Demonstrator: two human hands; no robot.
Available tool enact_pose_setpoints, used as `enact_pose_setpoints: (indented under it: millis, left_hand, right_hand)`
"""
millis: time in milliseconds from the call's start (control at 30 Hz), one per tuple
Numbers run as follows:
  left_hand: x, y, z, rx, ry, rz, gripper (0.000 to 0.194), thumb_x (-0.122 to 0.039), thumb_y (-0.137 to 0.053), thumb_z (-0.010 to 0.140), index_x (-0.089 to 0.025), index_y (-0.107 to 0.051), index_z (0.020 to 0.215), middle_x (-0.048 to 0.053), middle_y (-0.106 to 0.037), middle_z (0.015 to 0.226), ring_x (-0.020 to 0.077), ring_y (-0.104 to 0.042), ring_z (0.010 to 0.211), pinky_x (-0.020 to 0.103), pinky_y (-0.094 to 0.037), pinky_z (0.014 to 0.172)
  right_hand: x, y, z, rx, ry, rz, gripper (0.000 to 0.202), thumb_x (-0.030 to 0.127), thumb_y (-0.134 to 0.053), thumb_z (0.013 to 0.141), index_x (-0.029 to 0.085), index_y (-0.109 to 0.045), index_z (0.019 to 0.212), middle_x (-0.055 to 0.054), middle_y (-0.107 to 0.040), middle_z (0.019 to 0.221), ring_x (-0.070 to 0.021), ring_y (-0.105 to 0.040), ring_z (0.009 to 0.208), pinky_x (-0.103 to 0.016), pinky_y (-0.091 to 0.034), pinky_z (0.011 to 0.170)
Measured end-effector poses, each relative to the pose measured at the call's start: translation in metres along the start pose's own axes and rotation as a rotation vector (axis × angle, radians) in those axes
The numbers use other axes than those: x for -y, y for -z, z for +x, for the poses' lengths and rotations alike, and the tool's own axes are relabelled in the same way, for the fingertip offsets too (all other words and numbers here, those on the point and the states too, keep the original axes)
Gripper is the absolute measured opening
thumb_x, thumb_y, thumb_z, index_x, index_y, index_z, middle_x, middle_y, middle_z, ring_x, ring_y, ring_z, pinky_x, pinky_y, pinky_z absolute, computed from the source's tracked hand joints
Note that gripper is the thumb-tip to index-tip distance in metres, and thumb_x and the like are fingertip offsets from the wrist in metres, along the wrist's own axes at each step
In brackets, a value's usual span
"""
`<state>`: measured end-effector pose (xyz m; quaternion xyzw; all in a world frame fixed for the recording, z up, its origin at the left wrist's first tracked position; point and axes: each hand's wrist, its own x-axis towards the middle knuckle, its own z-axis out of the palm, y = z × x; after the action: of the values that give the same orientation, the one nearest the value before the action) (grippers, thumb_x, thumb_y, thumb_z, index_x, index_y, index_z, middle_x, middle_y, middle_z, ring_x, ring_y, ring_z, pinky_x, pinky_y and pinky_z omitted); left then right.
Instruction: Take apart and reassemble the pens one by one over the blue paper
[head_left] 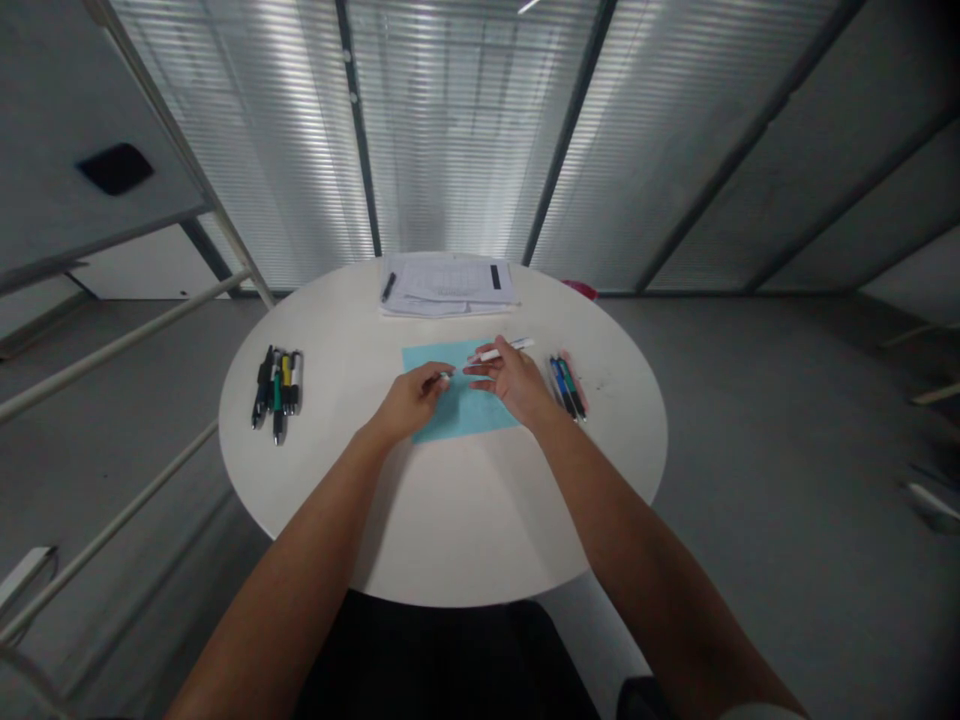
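- Two hands apart: left hand (pixel 412 402) pinching small part (pixel 447 375), right hand (pixel 519 385) gripping white pen (pixel 490 354).
- Pen at blue sheet's (pixel 469 415) 1 o'clock.
- Keep both low over sheet; light pinch, wrists steady.

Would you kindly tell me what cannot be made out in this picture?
All in the head view:
- Small piece in the left hand: mostly covered by fingers.
- Print on the papers: too small and blurred.
- Red object: partly hidden behind the table.
- Object at right: blurred, cut off by the edge.
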<state>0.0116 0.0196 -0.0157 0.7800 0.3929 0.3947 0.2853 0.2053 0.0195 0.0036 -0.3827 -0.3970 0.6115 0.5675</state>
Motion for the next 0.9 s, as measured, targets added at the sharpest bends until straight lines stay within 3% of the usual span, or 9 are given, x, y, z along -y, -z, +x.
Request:
enact_pose_setpoints:
  millis: [500,900]
  left_hand:
    - [-0.0012,0.0017,-0.0003,0.003,-0.007,0.047,0.030,-0.030,-0.049,0.087,-0.018,-0.067,0.109,0.005,-0.069,0.088,0.0154,-0.060,0.076,0.028,-0.047,0.074]
    - [-0.0023,0.0024,0.0006,0.034,-0.015,0.053,0.029,-0.028,-0.050,0.087,-0.020,-0.068,0.109,0.006,-0.071,0.097,0.0171,-0.063,0.083,0.029,-0.048,0.077]
  right_hand:
    - [0.0017,0.0049,0.0018,-0.011,-0.023,-0.001,0.048,0.064,-0.046,0.086,0.019,-0.062,0.090,-0.005,-0.070,0.080,-0.0165,-0.069,0.068,-0.026,-0.054,0.052]
    - [-0.0030,-0.0030,-0.0029,0.030,-0.014,-0.181,0.040,0.055,-0.060,0.082,0.016,-0.065,0.089,-0.008,-0.071,0.084,-0.0158,-0.068,0.065,-0.027,-0.058,0.052]
